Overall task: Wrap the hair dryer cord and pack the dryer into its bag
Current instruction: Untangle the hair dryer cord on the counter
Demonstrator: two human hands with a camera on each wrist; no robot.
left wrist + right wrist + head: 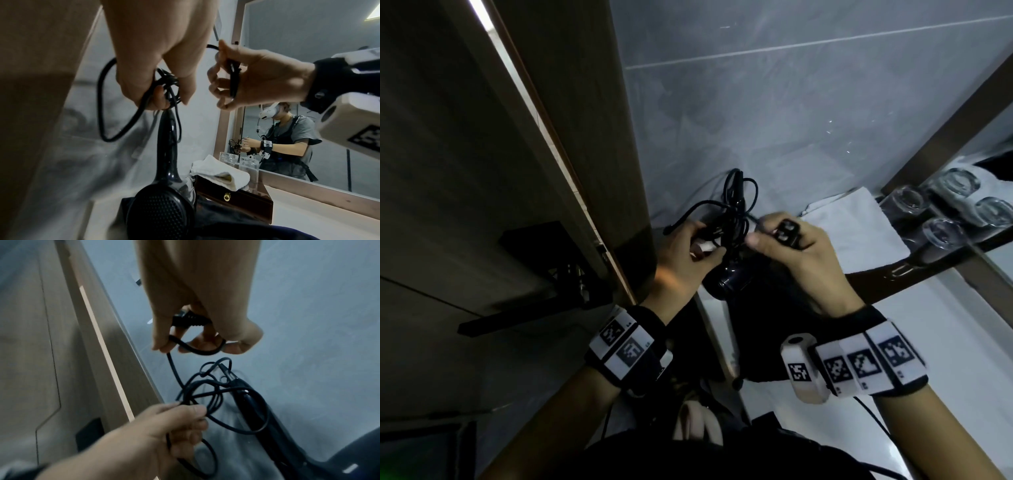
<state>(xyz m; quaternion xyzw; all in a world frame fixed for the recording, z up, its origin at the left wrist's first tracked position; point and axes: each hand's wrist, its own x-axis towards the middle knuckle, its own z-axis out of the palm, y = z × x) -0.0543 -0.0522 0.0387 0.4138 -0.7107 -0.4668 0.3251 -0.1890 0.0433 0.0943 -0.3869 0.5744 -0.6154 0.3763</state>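
The black hair dryer (727, 279) hangs handle-up over a dark bag (760, 329) on the counter; its grille end (160, 212) points down. My left hand (707, 241) grips a bundle of cord loops (168, 79) at the top of the handle (257, 415). Close to its right, my right hand (760, 236) holds the black plug (787, 231) in its curled fingers, with the last stretch of cord (197, 350) bent through them. Loose loops (736, 197) stick up above both hands. In the right wrist view my left hand (191, 412) is below my right hand (185, 344).
A folded white towel (222, 172) lies on a dark wooden box (236, 201) just right of the dryer. Several upturned glasses (941, 202) stand before a mirror (329, 81). A wooden panel (571, 137) rises on the left, a grey tiled wall (791, 102) behind.
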